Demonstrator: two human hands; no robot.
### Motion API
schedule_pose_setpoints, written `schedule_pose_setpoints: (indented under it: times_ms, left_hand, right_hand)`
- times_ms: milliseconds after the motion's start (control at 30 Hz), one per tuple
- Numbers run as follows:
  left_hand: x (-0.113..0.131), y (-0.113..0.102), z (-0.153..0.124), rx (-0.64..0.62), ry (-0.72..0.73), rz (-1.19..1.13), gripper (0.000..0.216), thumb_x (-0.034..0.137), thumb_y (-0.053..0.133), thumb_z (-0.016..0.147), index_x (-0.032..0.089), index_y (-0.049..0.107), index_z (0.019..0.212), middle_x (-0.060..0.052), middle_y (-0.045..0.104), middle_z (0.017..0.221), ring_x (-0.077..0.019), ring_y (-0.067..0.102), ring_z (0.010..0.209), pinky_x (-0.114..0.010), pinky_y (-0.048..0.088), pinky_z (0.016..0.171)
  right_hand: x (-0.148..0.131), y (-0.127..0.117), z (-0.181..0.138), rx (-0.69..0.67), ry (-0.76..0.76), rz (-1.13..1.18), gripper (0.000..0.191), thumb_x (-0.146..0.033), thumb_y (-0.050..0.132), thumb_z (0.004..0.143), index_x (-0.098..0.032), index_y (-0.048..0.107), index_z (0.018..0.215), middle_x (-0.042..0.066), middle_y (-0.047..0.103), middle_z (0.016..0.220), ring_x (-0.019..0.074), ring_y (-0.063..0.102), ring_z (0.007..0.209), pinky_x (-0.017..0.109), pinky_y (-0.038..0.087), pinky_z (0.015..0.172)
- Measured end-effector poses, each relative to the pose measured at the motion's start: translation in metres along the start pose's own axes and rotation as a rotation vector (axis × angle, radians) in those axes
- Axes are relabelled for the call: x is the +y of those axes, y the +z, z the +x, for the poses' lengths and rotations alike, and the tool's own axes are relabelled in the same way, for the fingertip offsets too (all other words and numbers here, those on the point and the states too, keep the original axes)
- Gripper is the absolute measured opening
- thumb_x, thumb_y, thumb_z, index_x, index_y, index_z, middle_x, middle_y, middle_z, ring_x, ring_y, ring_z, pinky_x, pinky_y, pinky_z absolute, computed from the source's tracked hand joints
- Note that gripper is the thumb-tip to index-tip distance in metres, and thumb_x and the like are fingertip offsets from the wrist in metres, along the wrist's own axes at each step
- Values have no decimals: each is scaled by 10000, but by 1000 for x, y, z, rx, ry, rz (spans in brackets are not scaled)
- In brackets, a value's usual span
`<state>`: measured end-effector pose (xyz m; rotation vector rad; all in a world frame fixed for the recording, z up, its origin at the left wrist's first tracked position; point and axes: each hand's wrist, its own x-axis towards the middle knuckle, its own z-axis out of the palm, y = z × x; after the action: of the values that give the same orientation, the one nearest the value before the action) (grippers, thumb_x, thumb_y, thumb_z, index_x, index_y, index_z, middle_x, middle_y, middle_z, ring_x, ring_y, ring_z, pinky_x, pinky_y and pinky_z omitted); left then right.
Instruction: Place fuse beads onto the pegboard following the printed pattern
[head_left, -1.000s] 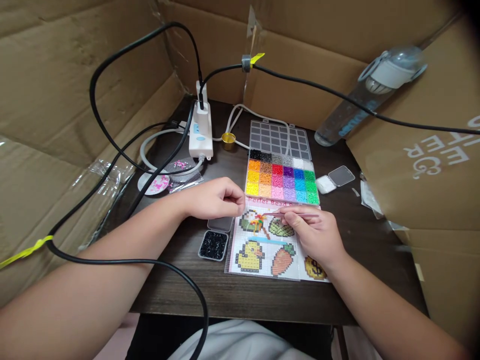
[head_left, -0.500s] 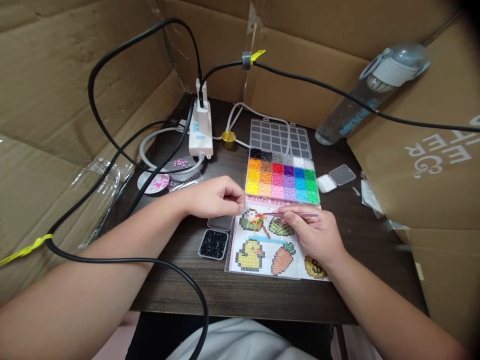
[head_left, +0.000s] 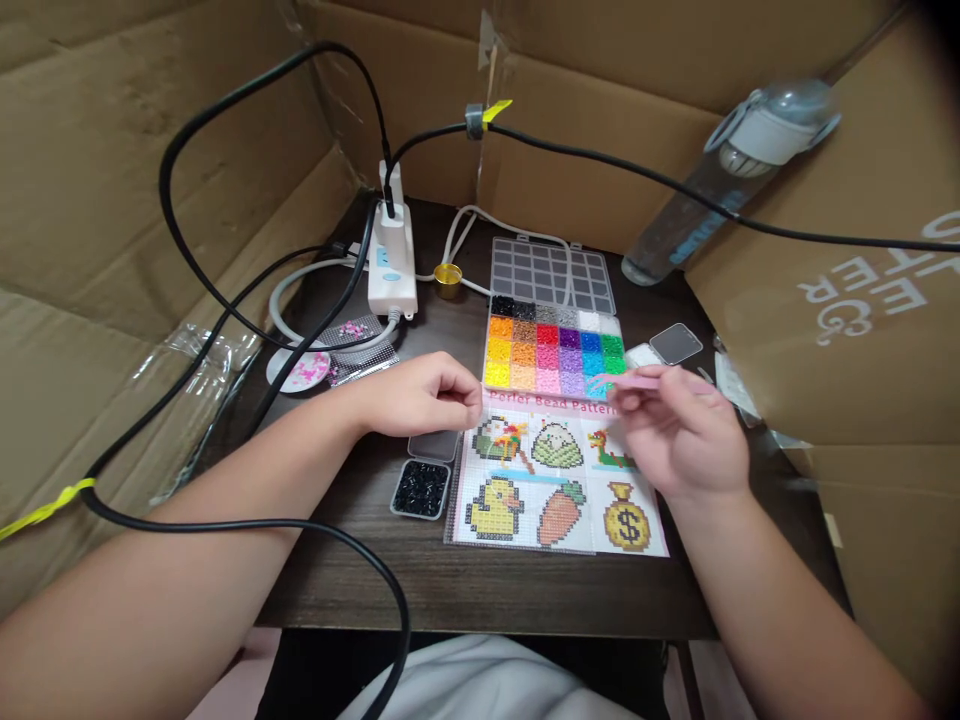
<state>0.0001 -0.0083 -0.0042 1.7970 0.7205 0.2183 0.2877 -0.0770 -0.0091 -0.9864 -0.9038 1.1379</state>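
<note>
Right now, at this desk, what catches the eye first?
The bead box, a rainbow grid, sits mid-table. Before it lies a pattern sheet with duck, carrot and money bag; the right hand holds tweezers over the box's near edge. A black cable loops across the left.

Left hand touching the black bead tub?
Apart. The head view shows the left hand farther up the table than the black bead tub, with a clear lid lying between them.

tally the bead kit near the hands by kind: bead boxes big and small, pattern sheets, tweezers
big compartment bead case: 1
small bead boxes: 2 (black-bead box, white-bead box)
pattern sheet: 1
tweezers: 1
total: 5
</note>
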Motion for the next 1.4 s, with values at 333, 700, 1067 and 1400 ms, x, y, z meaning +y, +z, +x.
schedule_pose_setpoints:
  times_ms: [333,700,1067,1400]
  left_hand:
    - [3,-2,0,-16,-20,-3,252,357,669,806,140,633,683,11,522,618,-101,436,564,-225,344,531]
    - [1,-3,-1,-12,-18,11,249,362,667,807,144,638,692,4,546,628,-107,458,575,-228,363,543]
    - [1,-3,1,-13,-25,15,260,379,674,798,144,642,693,5,545,621,-106,452,568,-229,349,536]
    - [3,-3,0,-7,7,7,256,363,681,801,146,633,671,13,531,596,-99,441,547,-219,340,515]
  right_hand:
    - [-16,-20,20,135,168,342,165,-336,784,829,-181,761,776,-18,620,592,83,542,512,229,497,530]
    - [-20,-11,19,213,279,374,177,-278,673,918,-177,724,781,-14,604,573,81,533,483,205,467,476]
    - [-18,-9,19,183,300,391,74,-214,716,828,-168,698,773,-29,582,572,63,493,470,186,453,463]
    - [-14,-14,21,120,293,356,87,-242,753,830,-188,702,784,-42,561,586,64,470,478,198,433,460]
